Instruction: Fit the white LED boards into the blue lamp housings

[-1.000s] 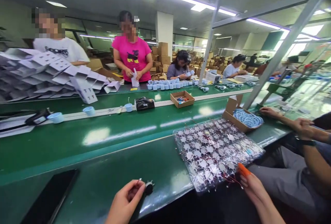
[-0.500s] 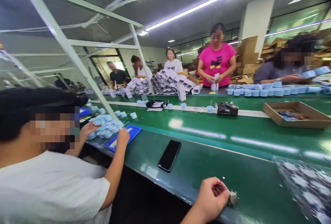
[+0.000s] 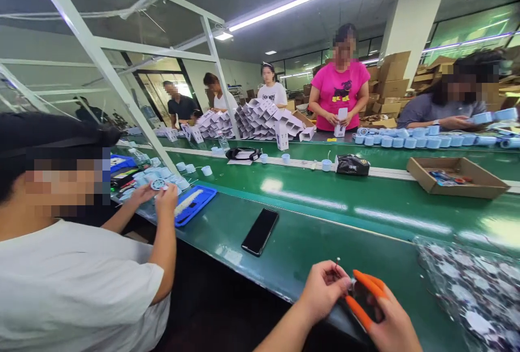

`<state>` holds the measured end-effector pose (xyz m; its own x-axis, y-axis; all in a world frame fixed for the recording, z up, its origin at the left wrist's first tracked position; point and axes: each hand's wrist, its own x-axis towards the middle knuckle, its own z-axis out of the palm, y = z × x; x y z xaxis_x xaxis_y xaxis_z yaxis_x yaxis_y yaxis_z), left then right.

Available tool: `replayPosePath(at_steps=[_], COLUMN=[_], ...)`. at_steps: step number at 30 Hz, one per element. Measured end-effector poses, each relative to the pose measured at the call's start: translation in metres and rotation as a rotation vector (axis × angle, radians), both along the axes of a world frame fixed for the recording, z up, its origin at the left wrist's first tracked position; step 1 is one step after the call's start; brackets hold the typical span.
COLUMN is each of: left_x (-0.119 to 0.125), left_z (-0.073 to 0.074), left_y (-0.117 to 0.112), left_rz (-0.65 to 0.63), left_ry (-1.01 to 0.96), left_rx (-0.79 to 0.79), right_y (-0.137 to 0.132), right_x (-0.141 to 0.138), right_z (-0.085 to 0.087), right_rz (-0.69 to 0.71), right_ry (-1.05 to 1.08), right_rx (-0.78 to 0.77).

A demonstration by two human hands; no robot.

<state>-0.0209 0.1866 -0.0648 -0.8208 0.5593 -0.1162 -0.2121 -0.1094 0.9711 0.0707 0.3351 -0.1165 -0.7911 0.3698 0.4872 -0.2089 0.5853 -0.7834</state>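
Observation:
My left hand [image 3: 324, 292] and my right hand [image 3: 392, 322] meet low in the view, above the green belt table [image 3: 309, 271]. Both pinch a small dark round part [image 3: 365, 303], which my fingers largely hide. Orange finger cots [image 3: 359, 311] cover two fingertips of my right hand. A thin wire tip [image 3: 338, 259] shows just above my left fingers. To the right lies a clear plastic bag [image 3: 467, 292] of flat, star-shaped silvery pieces, close to my right hand.
A black phone [image 3: 260, 232] lies on the belt. A co-worker [image 3: 81, 254] at the left handles a small round piece above a blue tray [image 3: 195, 204]. Beyond stand a cardboard tray [image 3: 457, 177], pale blue cups, white carton stacks [image 3: 260, 122], and a metal frame [image 3: 117, 81].
The view has swung left since the earliest frame. My right hand has come in with its orange fingertips onto the dark part, and both hands now hold it together.

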Motion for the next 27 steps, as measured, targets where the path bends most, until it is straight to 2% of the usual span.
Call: replayPosePath(at_steps=[3,8,14,19,24,27], left_x=[-0.004,-0.007,-0.008,-0.011,-0.011,-0.012], left_z=[0.002,0.001,-0.005,-0.004,0.0,-0.003], left_y=[0.0,-0.005,-0.006,-0.006,-0.013,0.004], left_rz=[0.009,0.073,0.14,0.147,0.183,0.32], left_ry=[0.003,0.058,0.118,0.153,0.216,0.227], left_rx=[0.058,0.028,0.068,0.062,-0.092,-0.221], right_y=[-0.004,-0.011,-0.017,-0.015,-0.015,-0.014], right_x=[-0.012,-0.007,-0.008,-0.008,-0.005,-0.008], right_z=[0.016,0.035,0.042,0.042,0.045,0.046], right_rz=[0.031,0.065,0.051,0.141,0.086,0.123], right_ry=[-0.006,-0.069,-0.116,-0.113,-0.173,-0.173], right_rx=[-0.07,-0.178,-0.262,-0.273,-0.277,-0.285])
